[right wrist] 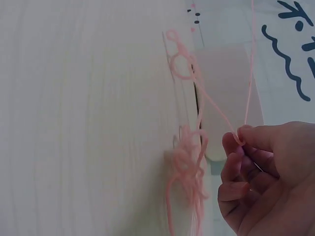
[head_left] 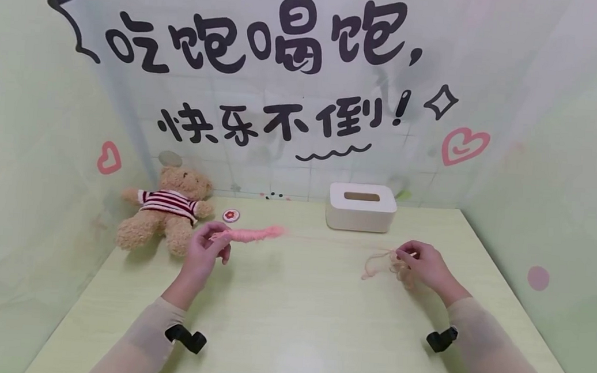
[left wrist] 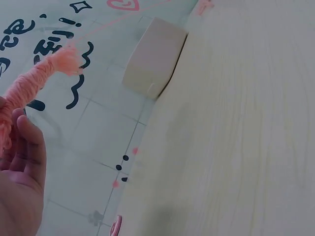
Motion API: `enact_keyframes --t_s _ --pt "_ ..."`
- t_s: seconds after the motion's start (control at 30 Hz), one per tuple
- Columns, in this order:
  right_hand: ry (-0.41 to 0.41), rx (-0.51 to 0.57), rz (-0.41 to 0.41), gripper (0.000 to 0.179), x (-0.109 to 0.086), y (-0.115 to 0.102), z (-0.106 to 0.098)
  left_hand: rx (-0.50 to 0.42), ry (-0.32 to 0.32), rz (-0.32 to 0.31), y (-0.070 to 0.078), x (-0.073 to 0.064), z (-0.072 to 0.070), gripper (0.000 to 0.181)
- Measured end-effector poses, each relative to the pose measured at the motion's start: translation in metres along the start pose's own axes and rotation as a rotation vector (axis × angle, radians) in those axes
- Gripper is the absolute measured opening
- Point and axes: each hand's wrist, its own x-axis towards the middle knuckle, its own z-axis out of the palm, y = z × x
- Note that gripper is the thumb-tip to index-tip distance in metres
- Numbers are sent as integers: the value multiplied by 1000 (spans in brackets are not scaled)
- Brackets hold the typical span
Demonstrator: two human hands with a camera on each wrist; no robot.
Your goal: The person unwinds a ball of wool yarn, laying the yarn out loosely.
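A pink wound bundle of yarn (head_left: 247, 235) is gripped at one end by my left hand (head_left: 205, 252), above the table. In the left wrist view the yarn bundle (left wrist: 32, 86) shows tight wraps and a frayed far end. One thin strand (right wrist: 250, 73) runs taut from that end across to my right hand (head_left: 425, 265). Thumb and forefinger of the right hand (right wrist: 268, 172) pinch this strand. Below the pinch hangs a loose tangle of pink yarn (right wrist: 189, 164), with a small loop beside it.
A teddy bear (head_left: 167, 209) in a striped sweater sits at the back left, near a round flower badge (head_left: 231, 215). At the back stands a white tissue box (head_left: 361, 208) on the pale table (head_left: 289, 324). Printed curtains (head_left: 299, 169) enclose the back and sides.
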Motion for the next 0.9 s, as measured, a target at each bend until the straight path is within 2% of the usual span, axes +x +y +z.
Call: enact_keyframes --t_s 0.2,0.33,0.4,0.57,0.67,0.9 --pt "-22 -107 30 25 -5 15 -11 -82 111 66 5 4 -5 6" --pt "-67 -147 52 22 -7 16 -16 -82 135 79 5 6 -4 6" --pt "-84 -148 53 21 -7 13 -14 -60 117 67 4 5 0 8" --pt "-65 -144 -32 25 -2 -10 0 -26 16 37 3 0 14 16" --pt "-72 -112 -90 28 -1 -36 15 -34 -49 40 2 -1 24 19" --pt "-203 85 -245 31 -3 -101 68 -14 -133 7 -1 -3 41 20"
